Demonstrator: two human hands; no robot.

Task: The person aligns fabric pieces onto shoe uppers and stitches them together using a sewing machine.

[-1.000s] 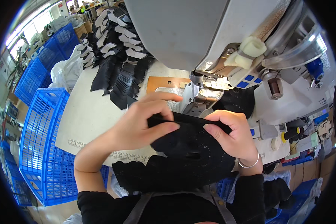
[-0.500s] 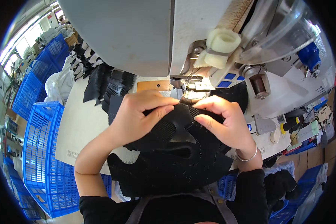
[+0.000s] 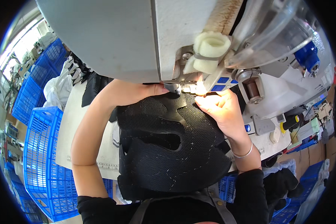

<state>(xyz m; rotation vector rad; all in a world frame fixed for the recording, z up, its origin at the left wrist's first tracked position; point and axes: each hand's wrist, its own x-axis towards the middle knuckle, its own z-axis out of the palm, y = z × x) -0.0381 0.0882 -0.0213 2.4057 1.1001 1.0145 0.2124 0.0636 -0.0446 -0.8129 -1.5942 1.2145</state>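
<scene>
A wide black mesh fabric piece with cut-out slots drapes from the sewing machine's lit needle area down to my lap. My left hand grips its far left edge beside the needle; the thumb shows on top, while the machine head hides the other fingers. On the other side of the needle, my right hand pinches the far right edge with bent fingers and thumb. The sewing machine looms over the far edge of the fabric.
Black cut pieces lie on the white table at far left. Blue plastic crates stand left of it. A thread bobbin and a clear shield sit at the machine's right. A thread cone lies farther right.
The mesh piece has moved away from me toward the needle and lies smoother. My left hand has gone farther in beneath the machine head; my right hand has shifted slightly away from me.
</scene>
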